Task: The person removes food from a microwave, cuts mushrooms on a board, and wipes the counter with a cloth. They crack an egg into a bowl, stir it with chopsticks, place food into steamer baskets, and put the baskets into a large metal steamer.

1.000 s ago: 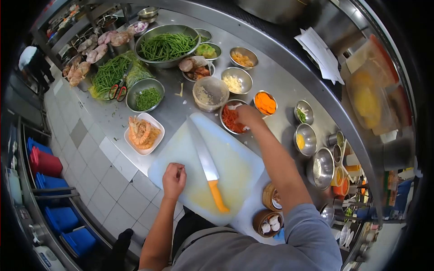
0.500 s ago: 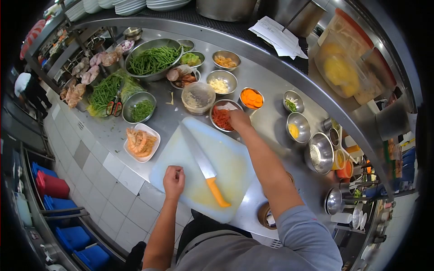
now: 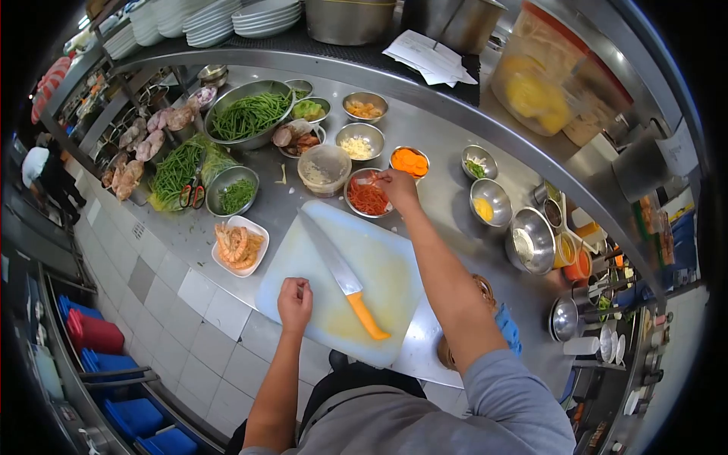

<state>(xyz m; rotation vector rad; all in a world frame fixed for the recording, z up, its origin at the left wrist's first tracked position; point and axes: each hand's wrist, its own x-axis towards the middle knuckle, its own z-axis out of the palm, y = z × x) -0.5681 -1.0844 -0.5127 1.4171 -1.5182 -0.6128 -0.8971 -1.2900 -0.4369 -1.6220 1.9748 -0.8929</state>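
Note:
My right hand (image 3: pixel 400 189) is over the rim of a steel bowl of shredded carrot (image 3: pixel 367 199), its fingertips pinched together on some orange-red shreds. Over the left edge of the white cutting board (image 3: pixel 311 330), my left hand (image 3: pixel 294 305) is curled into a loose fist with nothing visible in it. A chef's knife (image 3: pixel 337 265) with a yellow handle lies diagonally across the board, blade pointing away from me. Just behind the carrot bowl sit a bowl of orange carrot slices (image 3: pixel 409 161) and a clear plastic tub (image 3: pixel 324 168).
Left of the board stands a white dish of prawns (image 3: pixel 240 246). Further back are bowls of green beans (image 3: pixel 250 114), chopped greens (image 3: pixel 237 196) and chopped garlic (image 3: pixel 361 142). Scissors (image 3: pixel 192 195) rest on bundled greens. Steel bowls (image 3: pixel 531 241) line the right; an overhead shelf (image 3: pixel 296 54) crosses the back.
My right hand has lifted slightly from inside the carrot bowl to above its rim, exposing more shreds. My left hand stays curled. The view has shifted a little.

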